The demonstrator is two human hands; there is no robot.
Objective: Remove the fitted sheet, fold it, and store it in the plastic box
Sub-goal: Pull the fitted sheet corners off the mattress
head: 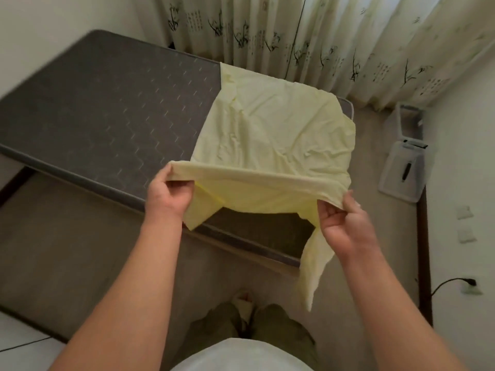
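A pale yellow fitted sheet [270, 137] lies partly folded over the right end of a bare grey mattress [107, 108]. Its near edge is lifted off the mattress and stretched between my hands. My left hand [168, 194] grips the left corner of that edge. My right hand [342, 223] pinches the right corner, and a loose tail of sheet hangs down below it. A clear plastic box [403, 172] sits on the floor at the right, by the wall, with a dark object inside.
Patterned curtains [321, 36] hang behind the bed. A white basket [407, 119] stands beyond the box. A cable and plug [467, 283] run along the right wall. My feet are on the brown floor [67, 250] beside the bed frame.
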